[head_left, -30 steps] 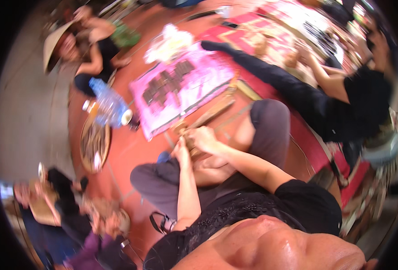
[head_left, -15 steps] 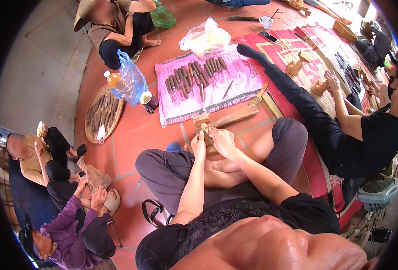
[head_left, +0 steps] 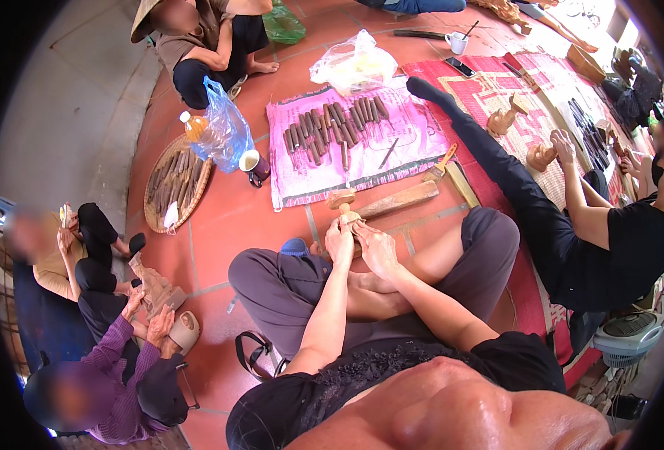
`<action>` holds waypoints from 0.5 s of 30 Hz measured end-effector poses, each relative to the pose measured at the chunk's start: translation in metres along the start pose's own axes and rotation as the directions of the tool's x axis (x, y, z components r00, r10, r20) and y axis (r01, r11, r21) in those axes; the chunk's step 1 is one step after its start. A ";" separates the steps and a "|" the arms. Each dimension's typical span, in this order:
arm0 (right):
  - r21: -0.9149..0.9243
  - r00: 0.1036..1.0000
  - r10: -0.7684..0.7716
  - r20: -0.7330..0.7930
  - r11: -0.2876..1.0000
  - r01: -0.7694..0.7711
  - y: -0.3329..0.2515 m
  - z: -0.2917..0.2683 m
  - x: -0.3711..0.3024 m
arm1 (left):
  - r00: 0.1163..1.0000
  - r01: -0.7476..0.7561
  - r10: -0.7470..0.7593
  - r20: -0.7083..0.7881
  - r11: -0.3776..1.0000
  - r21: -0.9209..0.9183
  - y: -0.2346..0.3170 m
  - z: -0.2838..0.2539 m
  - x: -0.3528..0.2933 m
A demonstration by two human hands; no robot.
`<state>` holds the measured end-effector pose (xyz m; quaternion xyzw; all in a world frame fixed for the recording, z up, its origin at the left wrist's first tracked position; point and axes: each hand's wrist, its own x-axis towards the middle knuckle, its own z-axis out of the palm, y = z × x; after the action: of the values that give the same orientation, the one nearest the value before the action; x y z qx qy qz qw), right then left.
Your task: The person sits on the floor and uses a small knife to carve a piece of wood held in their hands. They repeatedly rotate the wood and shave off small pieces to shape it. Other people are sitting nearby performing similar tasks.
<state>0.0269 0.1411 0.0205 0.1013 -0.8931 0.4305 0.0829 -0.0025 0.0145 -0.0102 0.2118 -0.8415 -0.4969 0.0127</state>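
Observation:
A pale carved wooden piece [head_left: 341,198] with a broad, flat-looking top and narrow neck stands up between my hands, above my crossed legs. My left hand [head_left: 340,241] is wrapped round its middle from the left. On the right, my right hand [head_left: 377,249] closes against the same piece, its fingertips meeting those of the left hand. Most of the lower part is hidden by my fingers. Just beyond the carving lies a thick wooden bar [head_left: 398,201]. A flat brush [head_left: 438,169] rests by the bar's far end.
Ahead, several wooden-handled tools [head_left: 332,127] lie on a pink sack [head_left: 287,186]. A woven basket [head_left: 152,214] of tools, a blue plastic bag [head_left: 227,131] and a dark cup [head_left: 254,166] stand to the left. Co-workers sit on both sides; one's leg [head_left: 474,127] stretches along the red mat.
The carving now stands more upright, with its top turned. My right hand has drawn lower and closer to my left hand. The whole view has shifted slightly.

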 end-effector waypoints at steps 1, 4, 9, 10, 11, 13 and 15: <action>-0.013 0.999 -0.020 -0.027 1.000 0.020 -0.003 0.001 -0.003 | 1.000 -0.011 0.011 -0.008 1.000 0.026 -0.002 0.000 0.000; 0.075 0.993 0.065 -0.099 0.996 -0.058 0.011 0.012 0.019 | 0.999 -0.042 0.040 0.020 0.993 0.108 0.000 0.007 0.002; 0.037 0.988 0.151 0.043 0.988 -0.153 0.017 0.003 0.020 | 0.978 -0.168 0.159 0.133 0.984 0.061 -0.021 0.008 0.007; 0.028 0.983 0.168 0.072 0.985 -0.170 0.003 -0.001 0.010 | 0.975 -0.126 0.134 0.177 0.991 -0.055 -0.051 0.010 0.019; -0.005 0.991 0.125 0.046 0.992 -0.125 0.004 -0.002 0.004 | 0.967 -0.113 0.131 0.218 0.989 -0.094 -0.053 0.012 0.022; -0.071 0.999 0.036 0.009 0.997 -0.035 0.003 -0.002 -0.007 | 0.948 -0.073 0.121 0.295 0.983 -0.168 -0.052 0.012 0.024; -0.068 0.995 0.094 0.019 0.993 -0.092 0.007 -0.004 0.001 | 0.942 -0.147 0.164 0.292 0.986 -0.082 -0.048 0.013 0.019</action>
<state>0.0247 0.1485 0.0182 0.0614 -0.9116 0.4026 0.0562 -0.0065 -0.0013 -0.0605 0.0671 -0.8329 -0.5450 -0.0686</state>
